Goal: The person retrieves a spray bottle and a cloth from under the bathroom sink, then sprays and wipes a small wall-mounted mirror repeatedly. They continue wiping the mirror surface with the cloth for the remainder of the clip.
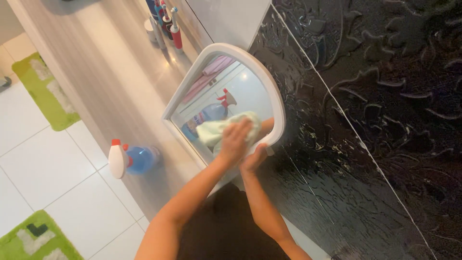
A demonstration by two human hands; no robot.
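A dark embossed wall (385, 96) is seen filling the right half of the view, crossed by a thin pale seam. To its left a long, pale wood-grain table (110, 72) is laid out diagonally, its near edge bordered by white floor tiles (72, 183) on which two green mats (43, 89) are spread, one at the upper left and one at the bottom left corner. A white-framed mirror (276, 103) with a rounded top is stood upright on the table, close against the dark wall, its lower right edge near the seam. A pale green cloth (211, 131) is pressed flat on the lower part of the glass under the left hand (236, 139), whose fingers are laid together over the cloth rather than pinching it. The lower right rim of the frame is gripped by the right hand (253, 159), the fingers curled round the edge; how tightly cannot be told. A blue spray bottle (139, 160) with a white and red head is stood near the table's front edge, well apart from the mirror, with bare tabletop between them. At the far end of the table, toothbrushes (168, 21) are stood upright close to the back wall. Much open tabletop is left between these and the mirror.
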